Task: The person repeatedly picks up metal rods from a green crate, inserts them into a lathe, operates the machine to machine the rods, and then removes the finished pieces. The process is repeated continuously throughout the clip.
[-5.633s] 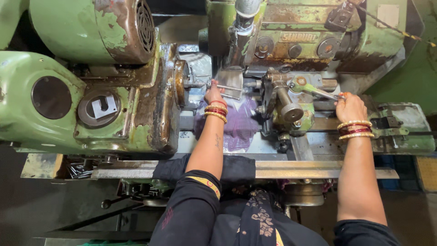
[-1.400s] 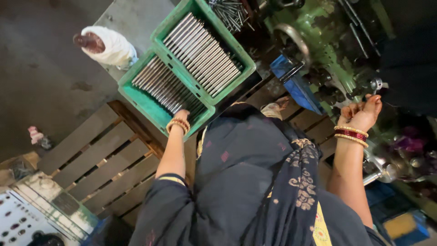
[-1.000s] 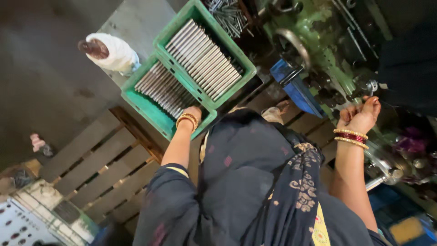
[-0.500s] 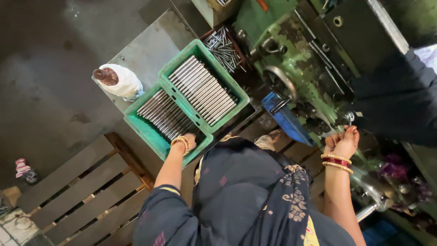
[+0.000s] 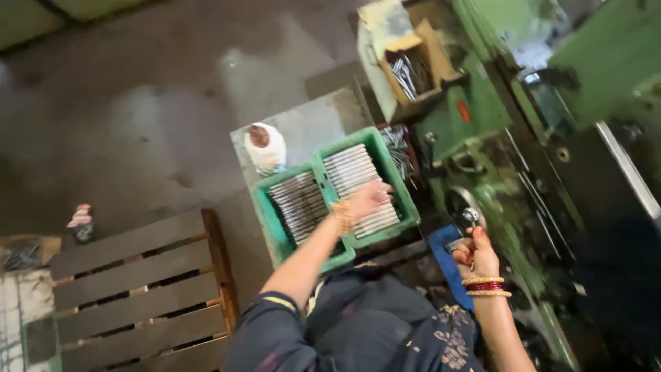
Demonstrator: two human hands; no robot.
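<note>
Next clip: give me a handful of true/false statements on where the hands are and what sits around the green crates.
1. The left hand reaches into a green crate filled with rows of metal rods. True.
2. The right hand rests on the wooden pallet. False: it is up at the green machine, closed around a small handle with a round knob; the pallet lies apart, across from it.
3. The second green crate beside it is empty. False: it also holds rows of metal rods.
4. A white bundle with a dark top sits just beyond the crates. True.
5. The right wrist is bare. False: it wears red and gold bangles.
</note>
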